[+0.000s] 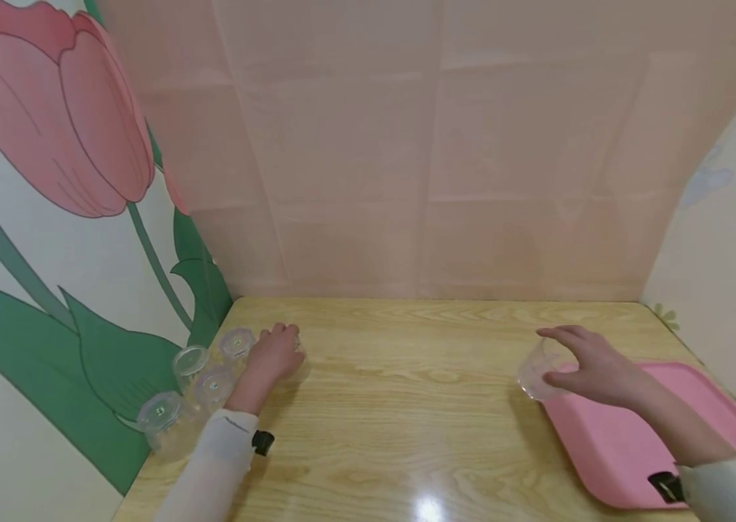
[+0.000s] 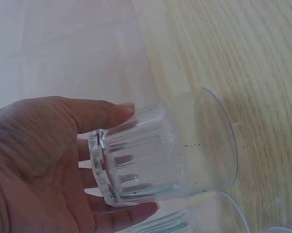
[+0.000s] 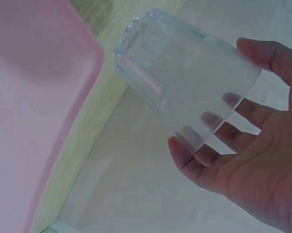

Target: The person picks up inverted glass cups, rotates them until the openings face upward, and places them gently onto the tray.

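At the left end of the table, my left hand (image 1: 276,353) curls its fingers and thumb around the thick base of a clear fluted cup (image 2: 170,145). That cup is upside down, its rim towards the wood. Beside it stand several more clear cups (image 1: 160,412), also upside down. Over on the right, my right hand (image 1: 592,362) holds another clear cup (image 3: 184,73) near its rim, thumb on one side and fingers on the other. This cup is tilted, its base pointing away from the palm, and overlaps the left edge of the pink tray (image 1: 629,442) in the head view.
The wooden table (image 1: 407,406) spans the space between both hands. A plain pinkish sheet (image 1: 354,159) hangs behind its far edge. To the left rises a panel with printed tulips (image 1: 54,109), and a flower-printed panel (image 1: 726,254) borders the right side.
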Demonstrator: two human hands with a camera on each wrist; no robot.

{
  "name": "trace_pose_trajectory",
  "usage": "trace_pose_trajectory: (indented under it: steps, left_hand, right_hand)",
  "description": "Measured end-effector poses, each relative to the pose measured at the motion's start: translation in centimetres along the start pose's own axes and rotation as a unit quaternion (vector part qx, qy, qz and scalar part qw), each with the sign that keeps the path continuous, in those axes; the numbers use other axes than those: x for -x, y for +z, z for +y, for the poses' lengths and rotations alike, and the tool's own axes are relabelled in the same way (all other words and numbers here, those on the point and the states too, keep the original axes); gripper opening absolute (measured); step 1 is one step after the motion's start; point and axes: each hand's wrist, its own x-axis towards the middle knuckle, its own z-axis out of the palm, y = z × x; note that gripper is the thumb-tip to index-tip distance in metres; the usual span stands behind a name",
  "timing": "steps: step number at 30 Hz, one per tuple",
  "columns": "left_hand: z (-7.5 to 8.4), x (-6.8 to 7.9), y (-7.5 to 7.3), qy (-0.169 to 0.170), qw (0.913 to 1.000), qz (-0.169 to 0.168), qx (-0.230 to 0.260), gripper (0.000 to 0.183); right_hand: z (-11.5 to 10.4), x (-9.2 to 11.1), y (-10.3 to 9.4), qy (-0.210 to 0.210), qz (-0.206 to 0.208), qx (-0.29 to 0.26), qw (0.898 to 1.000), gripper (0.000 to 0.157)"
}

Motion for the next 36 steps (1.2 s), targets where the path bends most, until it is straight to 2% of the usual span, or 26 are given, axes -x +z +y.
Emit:
trace_pose_trajectory:
  steps: [4,24,36]
  left_hand:
    - [-0.2,0.1,-0.1,0.001,1.0,-0.004,-0.004,0.052]
    - [0.1,0.1,-1.2,0.013,0.9998,-0.01,-0.014,0.051]
    - [0.3,-0.1,-1.4,0.012,0.9998,-0.003,-0.015,0.05]
  right_hand:
    - [1.7,0.1,0.0,0.004,0.007,0.018,1.0,0.073]
    - [9.7,2.6,-1.3,0.106,-0.016,0.08,0.991,0.077]
    - [14.6,4.2,-2.1,0.157,-0.032,0.088,0.983,0.079]
